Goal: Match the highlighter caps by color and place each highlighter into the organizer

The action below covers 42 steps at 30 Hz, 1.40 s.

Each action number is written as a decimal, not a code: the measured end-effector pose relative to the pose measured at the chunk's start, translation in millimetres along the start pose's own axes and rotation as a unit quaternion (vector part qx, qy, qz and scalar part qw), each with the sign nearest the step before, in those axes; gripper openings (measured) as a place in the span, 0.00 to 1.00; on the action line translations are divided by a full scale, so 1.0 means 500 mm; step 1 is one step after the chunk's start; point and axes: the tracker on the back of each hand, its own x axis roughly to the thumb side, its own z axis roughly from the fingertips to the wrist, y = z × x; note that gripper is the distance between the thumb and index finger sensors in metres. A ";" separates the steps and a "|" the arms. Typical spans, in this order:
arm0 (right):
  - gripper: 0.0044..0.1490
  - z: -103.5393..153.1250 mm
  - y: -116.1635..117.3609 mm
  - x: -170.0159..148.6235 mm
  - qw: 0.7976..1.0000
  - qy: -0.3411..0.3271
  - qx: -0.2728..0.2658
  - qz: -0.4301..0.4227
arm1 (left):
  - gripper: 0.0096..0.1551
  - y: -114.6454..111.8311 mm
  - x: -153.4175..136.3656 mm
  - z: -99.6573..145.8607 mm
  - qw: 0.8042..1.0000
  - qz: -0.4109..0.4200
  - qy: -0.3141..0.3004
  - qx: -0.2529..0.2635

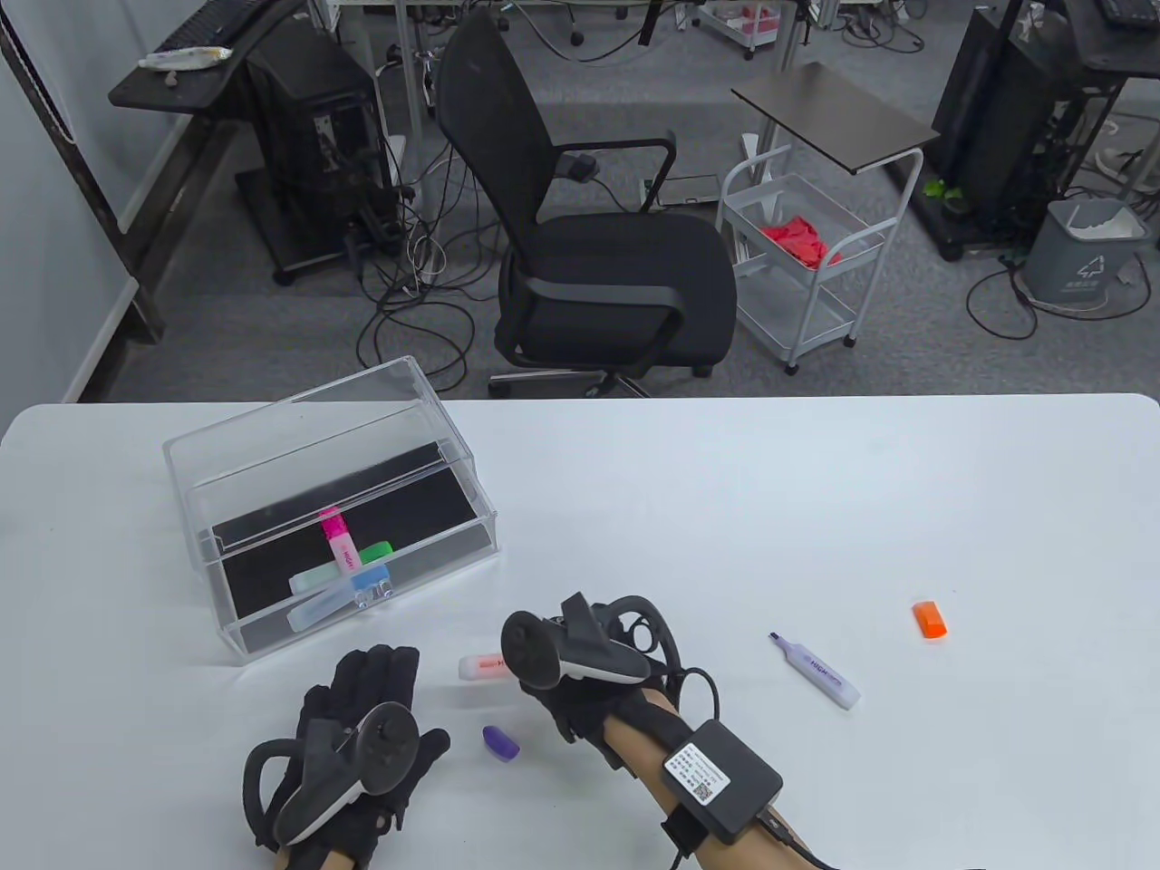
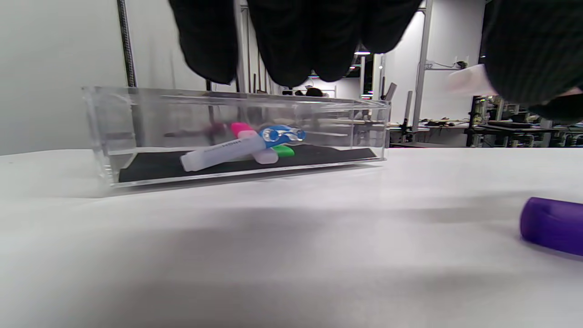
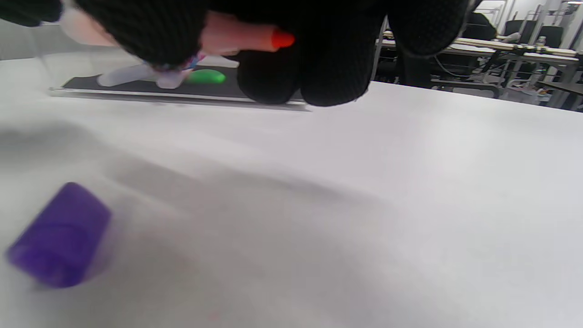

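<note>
The right hand [image 1: 580, 675] grips the uncapped orange highlighter [image 1: 480, 667], its orange cap [image 1: 930, 619] well off to that hand's right, while the left hand [image 1: 358, 725] rests flat and empty just before the organizer [image 1: 272, 625].

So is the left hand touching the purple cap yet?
Apart. The table view shows white table between the left hand and the purple cap; in the left wrist view the cap lies off to the side, clear of the fingers.
</note>
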 end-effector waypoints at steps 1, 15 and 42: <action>0.35 0.002 -0.002 0.011 1.000 -0.007 0.000 -0.002 | 0.56 0.000 0.001 0.000 1.000 -0.002 -0.001 -0.001; 0.36 0.013 -0.020 0.110 0.995 -0.071 0.015 -0.069 | 0.44 0.005 0.015 0.003 0.999 0.015 -0.026 0.024; 0.49 0.160 -0.069 -0.263 0.971 0.203 -0.117 0.040 | 0.28 -0.003 0.003 -0.013 1.000 -0.008 -0.008 -0.003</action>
